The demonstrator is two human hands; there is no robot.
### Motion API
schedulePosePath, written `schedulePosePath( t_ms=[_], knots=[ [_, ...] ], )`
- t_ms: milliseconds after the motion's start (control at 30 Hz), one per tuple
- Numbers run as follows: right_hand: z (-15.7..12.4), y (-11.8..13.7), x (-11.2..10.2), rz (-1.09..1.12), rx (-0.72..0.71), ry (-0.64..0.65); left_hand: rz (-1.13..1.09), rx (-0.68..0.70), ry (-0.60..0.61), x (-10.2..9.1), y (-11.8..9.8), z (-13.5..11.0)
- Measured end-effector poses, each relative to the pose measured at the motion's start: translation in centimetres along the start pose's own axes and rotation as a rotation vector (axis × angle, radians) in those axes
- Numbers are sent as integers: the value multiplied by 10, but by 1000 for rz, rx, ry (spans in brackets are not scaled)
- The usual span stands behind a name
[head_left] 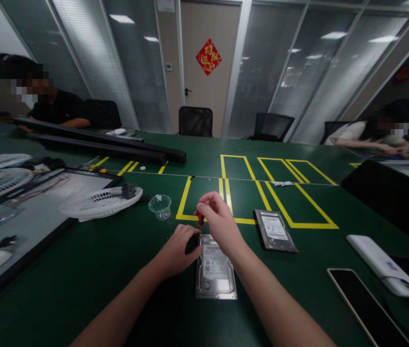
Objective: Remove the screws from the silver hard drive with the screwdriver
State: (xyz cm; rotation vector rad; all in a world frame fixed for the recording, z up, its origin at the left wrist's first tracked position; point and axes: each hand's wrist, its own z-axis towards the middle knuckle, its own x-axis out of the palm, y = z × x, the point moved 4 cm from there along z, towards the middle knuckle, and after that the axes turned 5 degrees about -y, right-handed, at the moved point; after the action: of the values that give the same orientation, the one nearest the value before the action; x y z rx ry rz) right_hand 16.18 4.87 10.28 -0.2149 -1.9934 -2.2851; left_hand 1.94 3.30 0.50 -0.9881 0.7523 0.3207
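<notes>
A silver hard drive (215,270) with a white label lies flat on the green table (117,270) right in front of me. My right hand (217,219) is closed round a small red-handled screwdriver (199,219), held upright over the drive's far left corner. Fingers of my left hand (179,248) are curled and rest against the drive's far left edge. Another hard drive (275,230) lies to the right, apart from both hands.
A small clear plastic cup (160,207) and a white fan grille (99,201) sit to the left. Yellow tape boxes (280,193) mark the table. A white power bank (381,262) and a phone (365,306) lie at right. Other people sit at the far left and right.
</notes>
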Motion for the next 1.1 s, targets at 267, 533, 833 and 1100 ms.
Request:
schedulePosePath(
  t_ms=[267,533,833,1100],
  knots=[
    [-2,1,1,6,-8,55,-3,6,-17,0,0,0],
    [0,-1,1,-7,2,13,-4,-3,-8,-1,-2,1],
    [-3,2,4,5,-1,75,0,-7,-2,-2,-4,1],
    [-2,2,2,-17,10,11,5,-6,2,-2,-4,1]
  ],
)
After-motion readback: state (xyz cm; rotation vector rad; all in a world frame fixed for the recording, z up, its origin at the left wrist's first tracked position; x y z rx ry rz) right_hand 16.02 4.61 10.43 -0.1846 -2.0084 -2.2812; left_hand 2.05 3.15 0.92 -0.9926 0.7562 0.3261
